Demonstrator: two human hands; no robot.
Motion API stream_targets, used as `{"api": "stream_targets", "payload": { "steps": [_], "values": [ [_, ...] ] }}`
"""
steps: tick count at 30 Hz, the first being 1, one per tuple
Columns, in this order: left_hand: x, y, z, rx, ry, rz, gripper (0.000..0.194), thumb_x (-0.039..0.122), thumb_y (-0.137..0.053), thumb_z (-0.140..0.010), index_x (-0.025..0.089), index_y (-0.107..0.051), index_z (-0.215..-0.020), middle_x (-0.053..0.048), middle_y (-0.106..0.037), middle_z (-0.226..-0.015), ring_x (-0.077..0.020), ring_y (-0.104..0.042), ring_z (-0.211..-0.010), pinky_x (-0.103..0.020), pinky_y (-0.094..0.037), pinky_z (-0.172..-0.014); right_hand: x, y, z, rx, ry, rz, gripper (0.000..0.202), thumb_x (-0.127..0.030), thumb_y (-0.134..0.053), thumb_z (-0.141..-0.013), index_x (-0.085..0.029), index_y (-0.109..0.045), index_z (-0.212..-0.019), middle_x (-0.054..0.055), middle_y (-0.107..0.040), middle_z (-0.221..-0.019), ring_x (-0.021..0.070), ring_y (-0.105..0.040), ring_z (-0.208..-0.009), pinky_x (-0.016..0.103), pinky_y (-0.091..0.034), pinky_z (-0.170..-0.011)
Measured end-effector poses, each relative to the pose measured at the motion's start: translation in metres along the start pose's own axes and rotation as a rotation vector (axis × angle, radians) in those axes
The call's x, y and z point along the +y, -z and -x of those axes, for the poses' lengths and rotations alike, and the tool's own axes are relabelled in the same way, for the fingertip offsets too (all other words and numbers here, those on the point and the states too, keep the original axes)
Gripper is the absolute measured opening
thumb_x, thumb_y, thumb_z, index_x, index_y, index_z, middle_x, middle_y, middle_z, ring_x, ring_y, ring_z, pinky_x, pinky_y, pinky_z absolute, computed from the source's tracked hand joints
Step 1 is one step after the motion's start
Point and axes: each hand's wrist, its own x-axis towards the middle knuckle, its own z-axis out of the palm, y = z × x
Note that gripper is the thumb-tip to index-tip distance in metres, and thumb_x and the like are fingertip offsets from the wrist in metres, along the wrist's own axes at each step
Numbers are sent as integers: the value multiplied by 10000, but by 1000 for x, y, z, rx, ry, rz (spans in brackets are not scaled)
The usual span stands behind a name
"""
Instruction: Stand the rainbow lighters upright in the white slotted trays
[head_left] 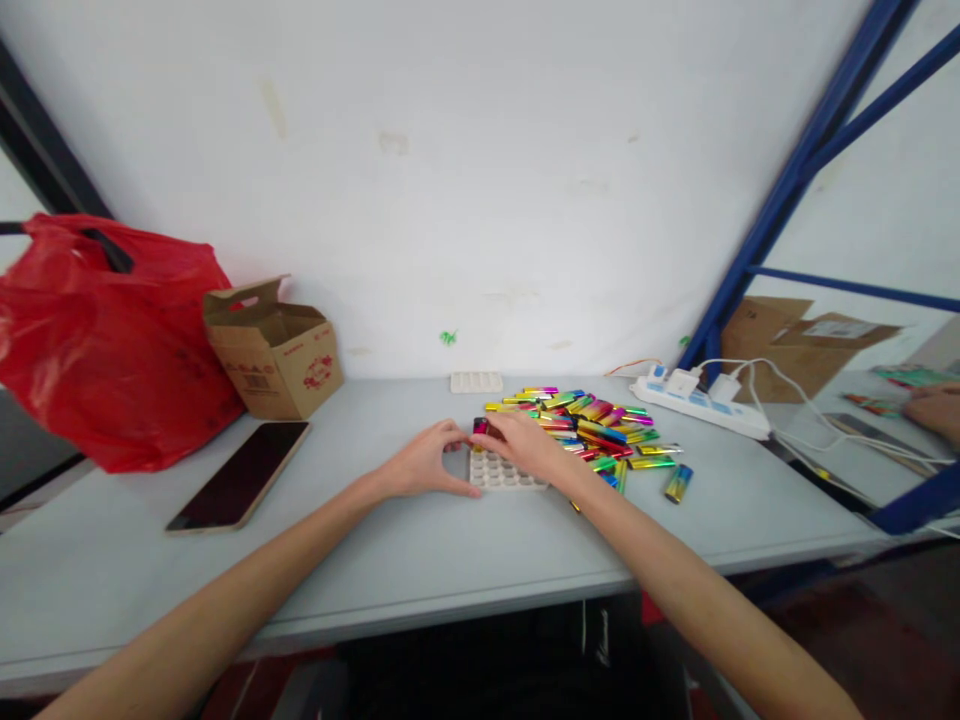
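Note:
A white tray with rows of small holes [504,472] lies on the table between my hands. My left hand [429,460] curves round its left side, the thumb at the near corner and the fingers at the far corner. Over the far part of the tray is my right hand [523,443], palm down. Its fingertips are closed at a dark and pink lighter [480,428] standing at the tray's far left corner; the fingers partly hide it. Right behind that hand spreads a heap of shiny, many-coloured lighters [600,432]. One blue and gold lighter [679,484] lies apart.
A small white slotted tray [476,382] sits by the wall. To the left are a phone [240,476], an open cardboard box [281,355] and a red plastic bag [120,340]. A power strip [701,405] with cables lies right, near the blue frame [780,200]. Another person's hand [934,408] shows far right.

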Motion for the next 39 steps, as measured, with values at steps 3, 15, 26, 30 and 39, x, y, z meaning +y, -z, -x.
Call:
{"api": "stream_targets", "payload": {
  "steps": [3, 15, 26, 30, 39],
  "values": [
    [3, 2, 1, -9, -5, -49, 712, 726, -847, -601, 192, -697, -1046, -25, -595, -943, -225, -578, -850, -314, -446, -753, 8, 11, 3, -1, 5, -25, 336, -490, -573, -1024, -172, -682, -1019, 49, -696, -856, 188, -628, -798, 289, -457, -759],
    [10, 8, 4, -26, -34, -156, 717, 822, -734, -659, 201, -673, -1011, -6, -574, -873, -202, -550, -768, -293, -398, -691, 125, 53, 44, -59, -321, 227, 248, -189, -653, -943, -144, -736, -1172, 157, -733, -1200, 269, -674, -1111, 417, -495, -1039],
    [10, 8, 4, -25, -40, -136, 718, 791, -760, -662, 206, -704, -1075, -33, -626, -936, -242, -603, -844, -317, -439, -759, 94, 56, 29, 329, -319, -186, 347, -431, -549, -1008, -194, -741, -1176, 82, -771, -1033, 228, -669, -876, 362, -506, -848],
    [10, 8, 3, -30, -45, -142, 692, 792, -762, -662, 202, -693, -1018, -38, -630, -940, -247, -606, -853, -316, -438, -759, 72, 41, 19, 396, -476, -575, 454, -573, -708, -858, -182, -728, -1088, -35, -586, -645, 144, -495, -582, 269, -408, -576],
    [10, 8, 3, -24, -57, -152, 653, 803, -753, -661, 209, -665, -917, -17, -601, -876, -224, -582, -798, -301, -408, -702, 25, 25, 10, 159, -456, -1103, 508, -739, -590, -871, -232, -549, -884, -28, -569, -732, 136, -543, -615, 278, -503, -601]
  ]
}}
